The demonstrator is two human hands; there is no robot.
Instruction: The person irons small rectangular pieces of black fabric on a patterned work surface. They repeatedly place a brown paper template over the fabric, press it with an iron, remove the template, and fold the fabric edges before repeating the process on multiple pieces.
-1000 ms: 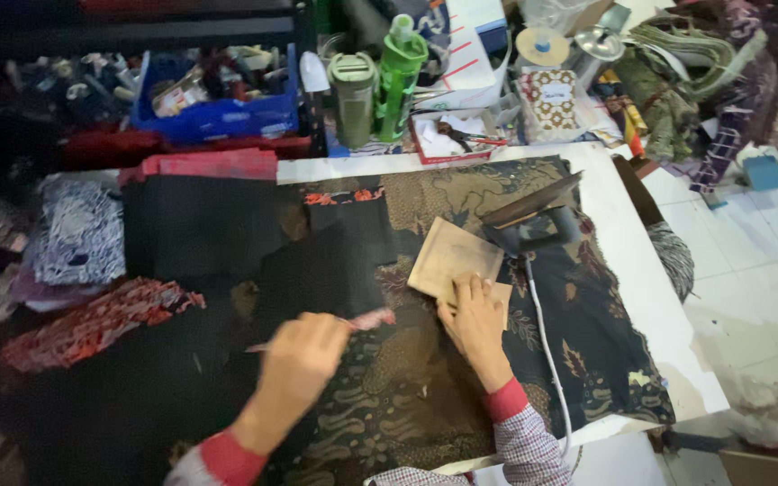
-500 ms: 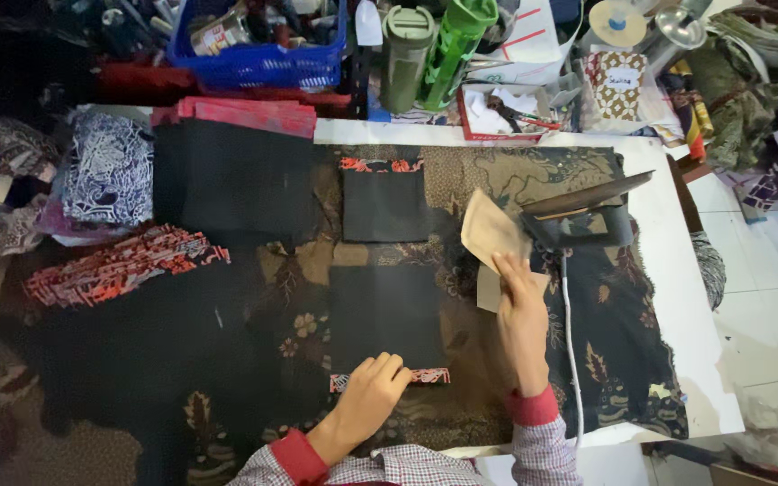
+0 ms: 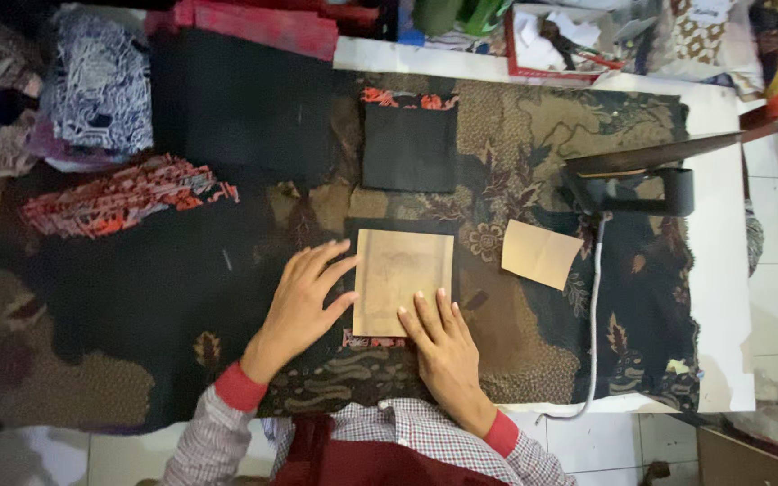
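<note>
Card template on the black cloth

I see my left hand (image 3: 303, 297) and right hand (image 3: 438, 342), both spread flat and gripping nothing, pressing the tan card template (image 3: 402, 279) onto the black fabric piece (image 3: 398, 225) mid-counter. It looks light and stiff; I'd lift it by an edge.

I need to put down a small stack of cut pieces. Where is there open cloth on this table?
Open: between the cardboard template and the smaller card, and below that card. Crowded: left fabric stacks; iron at right.

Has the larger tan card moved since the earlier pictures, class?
Yes. The larger tan card was beside the iron; it now lies away from it, on the black fabric piece, under both hands.
</note>
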